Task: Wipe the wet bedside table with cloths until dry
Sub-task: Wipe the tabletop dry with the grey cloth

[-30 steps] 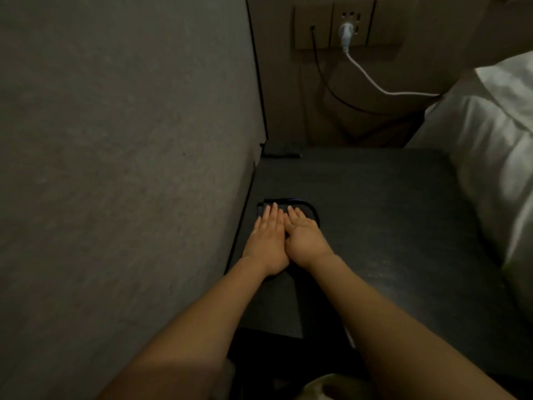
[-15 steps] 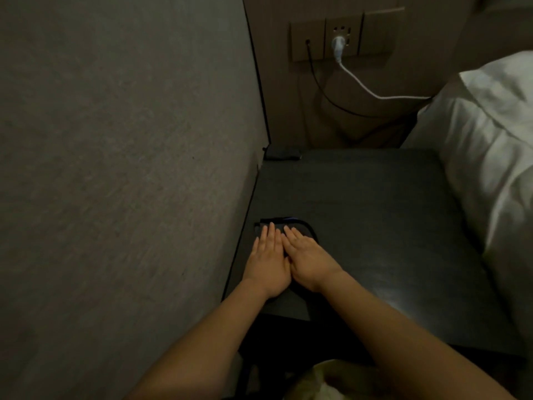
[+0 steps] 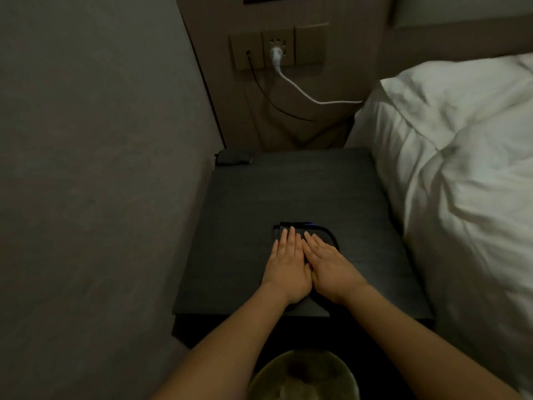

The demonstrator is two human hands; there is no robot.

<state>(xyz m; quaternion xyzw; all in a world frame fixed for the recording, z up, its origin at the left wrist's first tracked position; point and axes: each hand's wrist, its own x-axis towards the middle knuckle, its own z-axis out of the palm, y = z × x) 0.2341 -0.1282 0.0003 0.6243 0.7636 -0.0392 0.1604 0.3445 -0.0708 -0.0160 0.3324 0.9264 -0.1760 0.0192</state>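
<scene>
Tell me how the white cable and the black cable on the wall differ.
The white cable starts at a white plug in the middle socket; the black cable starts in the left panel of the same wall plate. The white cable looks thicker and stands out brightly; the black cable is thin and hard to see. The white cable runs right behind the pillow; the black cable droops lower. Both hang loosely above the bedside table.

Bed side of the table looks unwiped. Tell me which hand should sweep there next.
Right, probably. The right hand lies flat on the cloth on the side nearer the bed; the left hand would have to cross it.
</scene>
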